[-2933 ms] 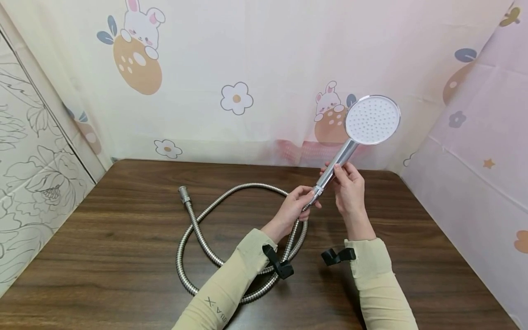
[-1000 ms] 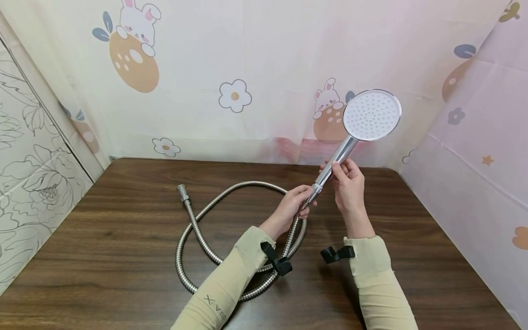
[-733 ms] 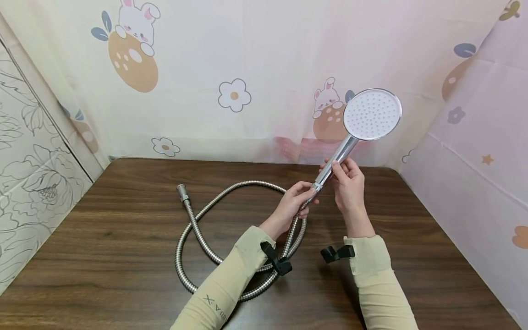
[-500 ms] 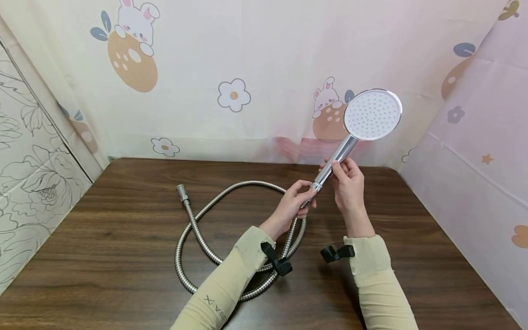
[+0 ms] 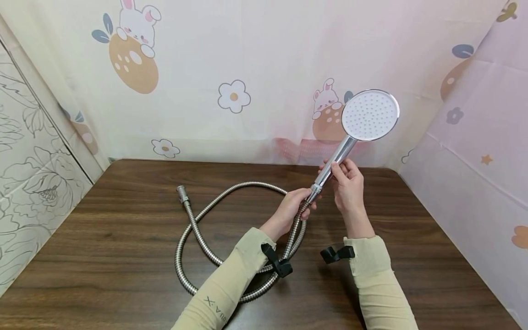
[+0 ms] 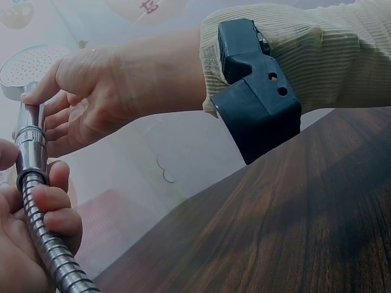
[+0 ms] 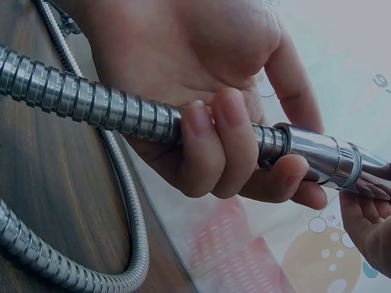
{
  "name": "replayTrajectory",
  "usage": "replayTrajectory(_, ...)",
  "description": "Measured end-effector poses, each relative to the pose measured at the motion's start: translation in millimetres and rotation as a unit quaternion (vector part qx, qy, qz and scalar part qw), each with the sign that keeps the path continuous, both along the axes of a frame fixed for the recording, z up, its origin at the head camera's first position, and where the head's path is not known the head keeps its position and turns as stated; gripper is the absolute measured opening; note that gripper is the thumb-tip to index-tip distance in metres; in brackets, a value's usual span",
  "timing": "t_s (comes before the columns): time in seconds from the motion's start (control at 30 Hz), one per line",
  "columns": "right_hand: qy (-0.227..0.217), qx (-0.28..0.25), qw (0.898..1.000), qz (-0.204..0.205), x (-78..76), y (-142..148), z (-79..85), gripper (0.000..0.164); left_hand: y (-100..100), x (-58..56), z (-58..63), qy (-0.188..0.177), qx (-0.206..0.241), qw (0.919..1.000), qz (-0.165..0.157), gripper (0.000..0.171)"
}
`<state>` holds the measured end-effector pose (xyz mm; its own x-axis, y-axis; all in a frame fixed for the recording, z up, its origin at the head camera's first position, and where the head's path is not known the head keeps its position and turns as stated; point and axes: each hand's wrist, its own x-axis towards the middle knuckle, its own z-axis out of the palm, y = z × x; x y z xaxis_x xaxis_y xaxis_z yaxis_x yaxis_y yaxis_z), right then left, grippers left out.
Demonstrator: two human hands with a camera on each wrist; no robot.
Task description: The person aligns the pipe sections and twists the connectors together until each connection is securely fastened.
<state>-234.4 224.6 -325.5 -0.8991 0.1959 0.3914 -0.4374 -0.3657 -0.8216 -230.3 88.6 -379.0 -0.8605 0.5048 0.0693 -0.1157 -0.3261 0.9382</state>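
A chrome shower head with a round white nozzle face tilts up to the right above the table. My right hand grips its handle between thumb and fingers. Just below the handle, my left hand holds the end fitting of the ribbed metal shower hose, seen close up in the right wrist view, where the fingers curl round the hose. Fitting and handle meet in line at a collar; the thread inside is hidden. The hose's other end fitting lies on the table.
The hose lies in crossed loops on the dark wooden table, partly under the left forearm. A patterned curtain hangs behind the table's back edge, and more patterned cloth flanks both sides.
My left fingers have shifted their hold on the hose fitting, with the thumb now lower and more of the collar showing. The right hand and shower head stay almost in place.
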Motion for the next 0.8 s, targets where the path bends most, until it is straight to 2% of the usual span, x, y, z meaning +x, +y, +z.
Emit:
replayTrajectory(0.3,-0.002,0.001,1.0,-0.006,0.7,0.7,-0.3,0.014,-0.3,2.1,1.5,-0.003,0.005,0.9999,0.016,0.026)
replayTrajectory(0.43,0.002,-0.01,1.0,-0.001,-0.9,1.1,-0.5,0.015,1.1,-0.2,-1.3,-0.004,0.012,0.9996,0.025,0.015)
replayTrajectory(0.67,0.002,-0.015,1.0,0.004,0.0,0.4,-0.1,0.026,2.2,-0.5,-1.2,-0.006,0.011,0.9992,0.038,0.011)
replayTrajectory(0.8,0.0,-0.011,1.0,0.003,0.2,0.1,0.2,0.027,2.9,-1.2,-2.6,-0.004,0.014,0.9995,0.028,0.01)
